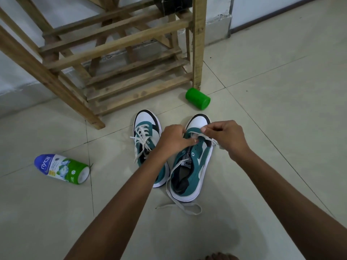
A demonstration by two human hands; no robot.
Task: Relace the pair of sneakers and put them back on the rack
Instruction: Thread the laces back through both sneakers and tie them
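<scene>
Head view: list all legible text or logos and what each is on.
"nycil": on the blue top of the bottle lying on the floor.
"PUMA": on the tongue label of the right sneaker, between the hands.
Small print on the bottle's green and white body: too small to read.
Green cap: no text visible.

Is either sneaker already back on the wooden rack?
No: both the laced sneaker and the unlaced sneaker sit on the floor tiles in front of the rack.
</scene>
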